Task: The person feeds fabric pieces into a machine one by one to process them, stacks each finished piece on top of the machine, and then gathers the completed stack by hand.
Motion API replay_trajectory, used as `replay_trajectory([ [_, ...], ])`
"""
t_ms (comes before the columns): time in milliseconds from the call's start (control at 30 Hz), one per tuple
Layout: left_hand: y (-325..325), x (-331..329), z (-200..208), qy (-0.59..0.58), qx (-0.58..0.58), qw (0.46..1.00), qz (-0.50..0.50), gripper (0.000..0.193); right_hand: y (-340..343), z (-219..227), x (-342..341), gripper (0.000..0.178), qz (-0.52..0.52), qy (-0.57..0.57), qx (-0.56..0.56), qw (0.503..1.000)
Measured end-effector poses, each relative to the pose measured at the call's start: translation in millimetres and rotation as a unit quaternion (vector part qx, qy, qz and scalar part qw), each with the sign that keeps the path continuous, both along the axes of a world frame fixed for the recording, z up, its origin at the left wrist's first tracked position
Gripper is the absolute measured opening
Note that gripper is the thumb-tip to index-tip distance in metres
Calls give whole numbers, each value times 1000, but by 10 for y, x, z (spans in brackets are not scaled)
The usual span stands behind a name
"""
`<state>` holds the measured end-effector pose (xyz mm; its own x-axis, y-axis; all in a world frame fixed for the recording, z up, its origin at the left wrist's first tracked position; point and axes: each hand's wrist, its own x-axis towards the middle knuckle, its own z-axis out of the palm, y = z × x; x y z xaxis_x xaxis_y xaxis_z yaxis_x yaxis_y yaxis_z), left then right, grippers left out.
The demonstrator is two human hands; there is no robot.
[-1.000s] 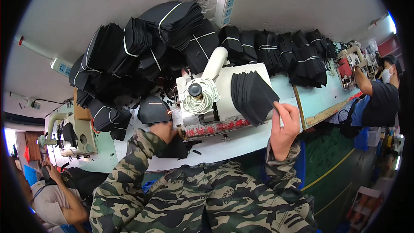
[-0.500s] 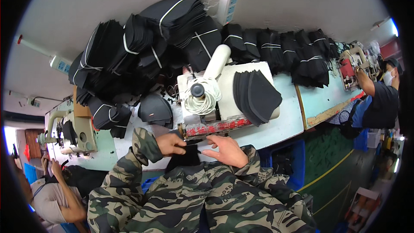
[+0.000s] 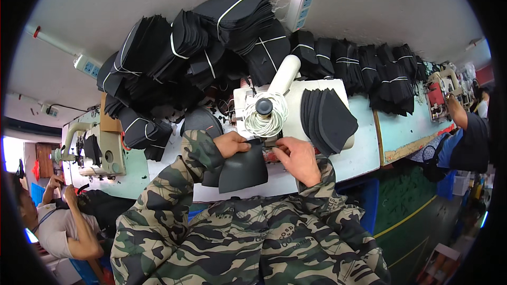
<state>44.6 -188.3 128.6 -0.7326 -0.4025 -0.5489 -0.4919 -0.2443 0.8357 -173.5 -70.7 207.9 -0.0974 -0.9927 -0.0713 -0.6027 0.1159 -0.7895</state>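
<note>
My left hand (image 3: 232,145) pinches the upper left edge of a curved black fabric panel (image 3: 244,171), which hangs down at the table's front edge. Another dark panel (image 3: 211,177) shows partly behind it. My right hand (image 3: 300,160) is right of the panel, at the front of a white sewing machine (image 3: 285,74). Its thumb and forefinger come together there, and what lies between them is too small to tell. A coil of white cord (image 3: 265,121) sits around a dark knob on the machine. Several black panels lie fanned in a stack (image 3: 326,121) on the machine's bed.
Tied bundles of black panels (image 3: 185,42) pile up along the wall. Loose panels (image 3: 202,121) lie left of the machine. A blue bin (image 3: 369,200) stands below the table at right. People work at other machines, one left (image 3: 68,227), one right (image 3: 465,137).
The black panel has come up and turned flat toward me, with my left hand on its upper edge. My right hand has bent its fingers in toward the machine. The whole view has shifted slightly.
</note>
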Motion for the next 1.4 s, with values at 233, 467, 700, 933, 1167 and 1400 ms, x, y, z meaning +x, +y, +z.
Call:
replay_trajectory([
  [233, 132, -341, 227, 42, 37, 995, 88, 26, -148, 14, -68, 26, 68, 211, -77, 972],
  [467, 6, -385, 646, -79, 105, 989, 68, 14, 251, 9, -77, 20, -2, 66, -34, 997],
  [700, -4, 9, 157, -53, -377, 913, 150, 17, 490, 299, -493, 17, -113, 12, -114, 987],
  [933, 628, 522, -355, -338, -474, 788, -199, 34, 444, 351, -788, 19, -172, 241, -195, 935],
  [1167, 586, 814, -439, -258, -405, 847, -230, 34, 512, 48, -36, 21, -9, -79, -5, 997],
  [1400, 332, 161, 596, 1, -79, 977, -197, 31, 114, -58, 271, 41, -22, 94, -29, 995],
])
